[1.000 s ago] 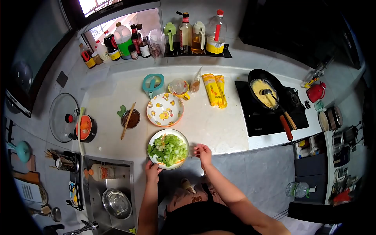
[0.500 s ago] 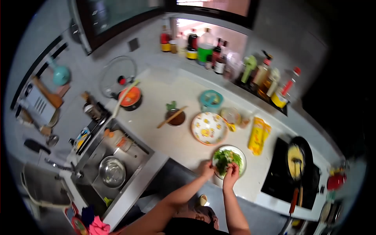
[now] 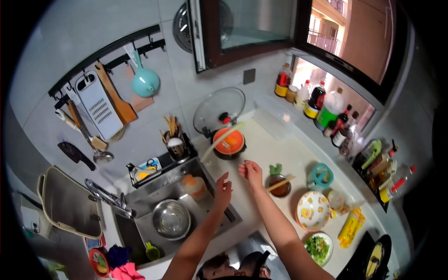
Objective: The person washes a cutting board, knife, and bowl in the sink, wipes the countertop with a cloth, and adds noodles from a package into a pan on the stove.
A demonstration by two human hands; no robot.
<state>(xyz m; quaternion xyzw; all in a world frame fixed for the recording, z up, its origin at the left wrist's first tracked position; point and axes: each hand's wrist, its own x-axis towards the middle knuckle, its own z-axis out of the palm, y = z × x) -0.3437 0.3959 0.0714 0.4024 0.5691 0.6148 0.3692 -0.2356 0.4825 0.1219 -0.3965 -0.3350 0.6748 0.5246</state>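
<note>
My left hand (image 3: 223, 191) hovers over the right side of the sink, fingers apart and slightly bent, with nothing in it. My right hand (image 3: 252, 173) is above the counter, its fingers curled together and no object showing in them. Just beyond both hands, a long pale green stalk (image 3: 215, 148) lies across an orange dish (image 3: 229, 141) in a dark pot. Right of my right hand sits a small bowl of dark sauce (image 3: 280, 187) with a wooden stick across it. A plate of chopped greens (image 3: 317, 248) stands by my right forearm.
The steel sink (image 3: 140, 205) holds a metal bowl (image 3: 171, 219) and an orange-capped bottle (image 3: 194, 186). A patterned bowl (image 3: 313, 210), a turquoise container (image 3: 320, 176) and a yellow packet (image 3: 351, 227) stand right. A pan (image 3: 376, 259) is at far right. A glass lid (image 3: 219, 109) leans behind.
Both hands have left the plate of greens and moved leftward, to between sink and counter. The view has turned left, bringing the sink and wall rack nearer the centre.
</note>
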